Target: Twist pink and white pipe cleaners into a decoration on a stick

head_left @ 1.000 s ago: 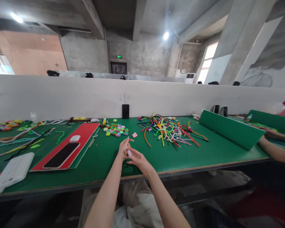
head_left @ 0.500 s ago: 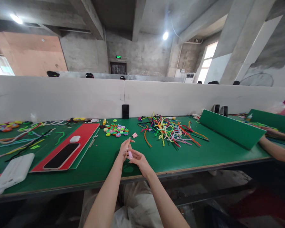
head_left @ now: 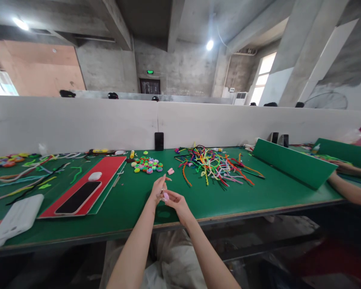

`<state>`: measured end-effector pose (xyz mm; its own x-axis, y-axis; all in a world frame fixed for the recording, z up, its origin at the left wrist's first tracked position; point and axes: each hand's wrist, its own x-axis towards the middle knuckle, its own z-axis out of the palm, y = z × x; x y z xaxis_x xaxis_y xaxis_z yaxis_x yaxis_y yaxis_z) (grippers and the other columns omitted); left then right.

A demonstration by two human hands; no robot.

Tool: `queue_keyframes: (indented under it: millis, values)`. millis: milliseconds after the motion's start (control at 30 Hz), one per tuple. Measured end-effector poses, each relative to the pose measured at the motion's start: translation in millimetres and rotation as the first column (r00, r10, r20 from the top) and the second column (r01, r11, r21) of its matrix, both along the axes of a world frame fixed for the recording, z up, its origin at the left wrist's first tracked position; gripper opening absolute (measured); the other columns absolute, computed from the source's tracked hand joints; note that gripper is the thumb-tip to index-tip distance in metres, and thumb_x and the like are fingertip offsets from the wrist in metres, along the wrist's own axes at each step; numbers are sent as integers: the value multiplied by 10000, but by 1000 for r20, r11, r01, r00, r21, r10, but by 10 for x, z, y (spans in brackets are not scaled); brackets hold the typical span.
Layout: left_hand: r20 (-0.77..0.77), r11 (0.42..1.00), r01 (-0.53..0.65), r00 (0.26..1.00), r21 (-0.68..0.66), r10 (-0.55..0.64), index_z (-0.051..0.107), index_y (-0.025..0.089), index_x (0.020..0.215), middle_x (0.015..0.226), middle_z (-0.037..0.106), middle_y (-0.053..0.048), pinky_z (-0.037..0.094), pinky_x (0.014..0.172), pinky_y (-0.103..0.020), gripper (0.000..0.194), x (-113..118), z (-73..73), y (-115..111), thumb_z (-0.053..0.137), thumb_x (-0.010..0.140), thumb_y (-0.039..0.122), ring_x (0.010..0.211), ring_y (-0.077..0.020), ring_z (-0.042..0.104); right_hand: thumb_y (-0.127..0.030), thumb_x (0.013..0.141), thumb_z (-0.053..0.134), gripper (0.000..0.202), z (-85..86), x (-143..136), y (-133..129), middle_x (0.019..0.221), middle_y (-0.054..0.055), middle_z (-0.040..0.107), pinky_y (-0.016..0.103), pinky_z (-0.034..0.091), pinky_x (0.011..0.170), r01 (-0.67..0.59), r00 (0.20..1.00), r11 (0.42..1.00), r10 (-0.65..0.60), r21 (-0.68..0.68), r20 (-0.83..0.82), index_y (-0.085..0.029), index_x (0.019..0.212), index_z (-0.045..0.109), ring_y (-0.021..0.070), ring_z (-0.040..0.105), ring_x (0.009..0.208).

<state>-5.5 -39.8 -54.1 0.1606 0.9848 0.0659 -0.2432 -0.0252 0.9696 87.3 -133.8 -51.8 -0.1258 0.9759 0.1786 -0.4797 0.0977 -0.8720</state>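
My left hand [head_left: 158,190] and my right hand [head_left: 177,202] meet above the green table near its front edge. Between their fingertips is a small pale-pink piece [head_left: 166,197], too small to make out fully. The right thumb and fingers pinch it, and the left fingertips close in on its left side. Just beyond the hands lies a small pink fuzzy piece [head_left: 170,171]. A cluster of small colourful fuzzy pieces [head_left: 147,165] sits behind and left of the left hand. Right of that, a tangled heap of colourful pipe cleaners [head_left: 212,164] spreads over the table.
To the left, a phone [head_left: 78,197] and a white earphone case [head_left: 95,176] lie on a red board [head_left: 112,165]. A white power bank [head_left: 21,214] is farther left. Another phone [head_left: 159,141] leans on the partition. At right stands a green board [head_left: 295,163], with another person's arm [head_left: 351,189] beyond.
The pale-pink piece has shifted slightly up and right and turned between the fingertips. The right fingers have moved a little with it; the left hand has hardly moved.
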Motion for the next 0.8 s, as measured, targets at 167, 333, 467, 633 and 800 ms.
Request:
queue_keyframes:
  millis: [167, 333, 467, 633, 800]
  values:
    - [-7, 999, -44, 999, 11, 44, 597, 131, 725, 312, 335, 90, 132, 315, -174, 447, -6, 0, 12, 537, 659, 569, 264, -34, 267, -262, 563, 744, 401, 2, 18, -11, 891, 51, 690, 361, 423, 848, 2, 1000, 1000, -2, -22, 2, -177, 947, 662, 203, 622, 851]
    - [-11, 996, -82, 997, 18, 82, 595, 131, 707, 293, 331, 90, 144, 314, -176, 445, -8, 11, 41, 537, 656, 569, 255, -36, 257, -277, 571, 738, 381, 14, 30, -21, 836, 45, 698, 348, 443, 803, 5, 999, 1000, -4, -21, 35, -180, 933, 667, 199, 630, 808]
    - [-14, 995, -93, 996, 30, 94, 605, 128, 705, 294, 335, 87, 163, 315, -184, 450, -10, 21, 41, 541, 652, 570, 260, -41, 269, -288, 568, 739, 376, 14, 38, -17, 841, 53, 698, 342, 448, 783, -14, 999, 1000, 15, -23, 41, -174, 921, 671, 194, 634, 780]
    - [-22, 995, -94, 995, 38, 95, 616, 122, 708, 294, 342, 85, 174, 320, -186, 459, -20, 3, 66, 547, 643, 571, 261, -40, 271, -306, 551, 749, 384, -8, 42, 1, 813, 58, 700, 329, 457, 742, -9, 999, 999, 11, -33, 39, -165, 900, 677, 190, 637, 740]
    - [-30, 996, -80, 996, 39, 81, 625, 119, 718, 286, 332, 90, 177, 318, -187, 447, -23, -37, 117, 567, 631, 554, 257, -39, 260, -290, 564, 747, 356, -26, 48, 4, 803, 63, 701, 299, 456, 707, -6, 999, 999, 8, -36, 37, -158, 888, 678, 174, 637, 713]
